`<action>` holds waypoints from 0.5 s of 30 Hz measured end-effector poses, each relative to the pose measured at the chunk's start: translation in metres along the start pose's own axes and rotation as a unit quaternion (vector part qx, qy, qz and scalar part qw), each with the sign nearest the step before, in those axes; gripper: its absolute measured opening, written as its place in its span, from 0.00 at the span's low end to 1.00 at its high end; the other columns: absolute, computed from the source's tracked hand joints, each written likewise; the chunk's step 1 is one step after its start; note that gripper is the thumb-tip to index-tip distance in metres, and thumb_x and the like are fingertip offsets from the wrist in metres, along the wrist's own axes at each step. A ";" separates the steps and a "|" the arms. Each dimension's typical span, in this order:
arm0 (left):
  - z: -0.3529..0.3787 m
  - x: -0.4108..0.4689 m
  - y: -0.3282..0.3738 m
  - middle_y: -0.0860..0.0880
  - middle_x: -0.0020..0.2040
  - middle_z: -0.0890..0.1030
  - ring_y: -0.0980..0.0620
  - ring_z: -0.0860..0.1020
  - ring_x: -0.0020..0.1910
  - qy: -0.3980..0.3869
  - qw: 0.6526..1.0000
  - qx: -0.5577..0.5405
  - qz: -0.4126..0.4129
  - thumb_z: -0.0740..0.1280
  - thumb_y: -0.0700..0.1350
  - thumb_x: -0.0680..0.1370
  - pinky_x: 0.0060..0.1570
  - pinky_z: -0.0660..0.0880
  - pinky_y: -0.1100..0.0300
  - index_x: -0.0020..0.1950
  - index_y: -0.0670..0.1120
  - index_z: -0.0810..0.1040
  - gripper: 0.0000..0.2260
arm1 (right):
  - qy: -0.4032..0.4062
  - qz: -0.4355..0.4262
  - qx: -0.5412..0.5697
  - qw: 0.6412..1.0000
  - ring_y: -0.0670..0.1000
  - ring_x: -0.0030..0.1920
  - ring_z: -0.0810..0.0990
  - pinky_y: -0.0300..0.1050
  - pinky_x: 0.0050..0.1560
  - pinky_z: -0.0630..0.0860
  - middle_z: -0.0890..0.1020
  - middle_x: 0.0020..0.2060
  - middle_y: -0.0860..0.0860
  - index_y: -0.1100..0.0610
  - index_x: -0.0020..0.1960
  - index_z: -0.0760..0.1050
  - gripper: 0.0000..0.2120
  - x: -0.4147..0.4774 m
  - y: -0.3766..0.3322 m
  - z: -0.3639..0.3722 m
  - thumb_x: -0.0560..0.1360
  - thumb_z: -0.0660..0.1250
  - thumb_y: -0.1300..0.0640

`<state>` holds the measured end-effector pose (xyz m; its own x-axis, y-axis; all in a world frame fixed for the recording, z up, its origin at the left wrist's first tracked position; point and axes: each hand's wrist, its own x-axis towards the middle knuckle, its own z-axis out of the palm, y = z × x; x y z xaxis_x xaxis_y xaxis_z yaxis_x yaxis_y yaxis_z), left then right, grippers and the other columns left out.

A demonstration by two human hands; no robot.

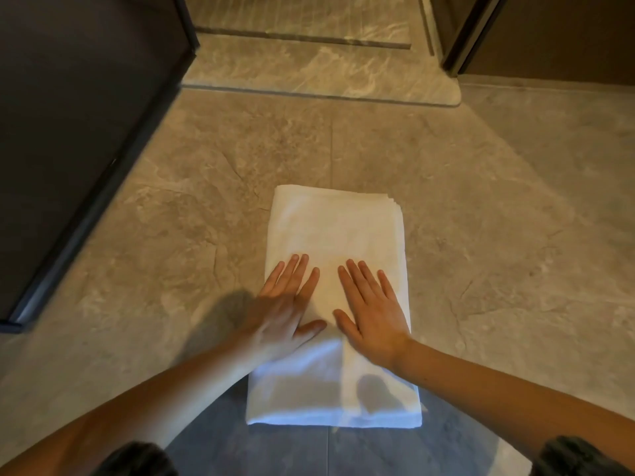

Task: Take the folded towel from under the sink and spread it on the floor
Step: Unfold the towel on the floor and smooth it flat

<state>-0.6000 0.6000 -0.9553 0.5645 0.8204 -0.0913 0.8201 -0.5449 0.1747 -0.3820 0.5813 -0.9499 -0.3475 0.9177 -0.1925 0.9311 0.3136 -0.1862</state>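
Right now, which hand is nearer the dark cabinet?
Left. The left hand lies flat on the left half of the towel, toward the dark cabinet; the right hand lies flat on the right half, farther away.

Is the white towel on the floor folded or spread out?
Folded: the white cloth towel shows stacked layer edges at its far right corner.

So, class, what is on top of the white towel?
The left hand and the right hand rest flat on the towel, side by side. The cloth beneath them is covered.
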 end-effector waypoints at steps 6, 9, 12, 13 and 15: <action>0.012 0.001 -0.004 0.36 0.78 0.52 0.39 0.47 0.78 0.008 1.000 0.003 0.007 0.53 0.67 0.78 0.75 0.49 0.44 0.78 0.41 0.53 0.39 | 0.001 -0.001 -0.005 1.000 0.52 0.78 0.41 0.55 0.76 0.42 0.47 0.79 0.52 0.54 0.79 0.43 0.34 0.002 0.001 0.004 0.80 0.46 0.39; 0.012 0.002 -0.004 0.36 0.78 0.52 0.39 0.48 0.78 -0.006 1.000 0.010 0.005 0.52 0.67 0.78 0.75 0.50 0.43 0.78 0.40 0.53 0.39 | -0.009 0.001 -0.001 1.000 0.52 0.78 0.40 0.55 0.76 0.42 0.45 0.79 0.52 0.54 0.79 0.42 0.34 0.002 0.001 0.004 0.80 0.44 0.38; 0.008 0.002 -0.004 0.35 0.78 0.53 0.39 0.48 0.77 -0.017 1.000 0.015 0.003 0.52 0.67 0.78 0.75 0.51 0.43 0.77 0.40 0.55 0.39 | -0.014 -0.011 0.017 1.000 0.51 0.78 0.39 0.55 0.77 0.41 0.45 0.79 0.52 0.54 0.79 0.42 0.33 0.004 0.004 0.000 0.80 0.44 0.38; 0.006 0.002 -0.003 0.35 0.78 0.53 0.39 0.49 0.77 -0.022 1.000 0.015 0.004 0.52 0.67 0.78 0.74 0.51 0.43 0.77 0.40 0.56 0.38 | -0.008 -0.016 0.032 0.999 0.51 0.78 0.40 0.54 0.77 0.42 0.46 0.79 0.52 0.54 0.79 0.44 0.33 0.003 0.005 -0.003 0.81 0.44 0.39; -0.001 0.002 0.000 0.35 0.77 0.55 0.38 0.52 0.77 -0.025 1.000 0.009 0.004 0.52 0.67 0.78 0.74 0.52 0.43 0.77 0.40 0.58 0.37 | 0.020 -0.018 0.068 0.997 0.49 0.78 0.44 0.53 0.77 0.45 0.51 0.78 0.52 0.55 0.79 0.49 0.30 -0.001 0.010 -0.011 0.81 0.49 0.42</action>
<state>-0.5986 0.6021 -0.9542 0.5751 0.8061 -0.1396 0.8165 -0.5552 0.1583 -0.3709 0.5865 -0.9411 -0.3731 0.9163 -0.1454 0.8934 0.3126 -0.3225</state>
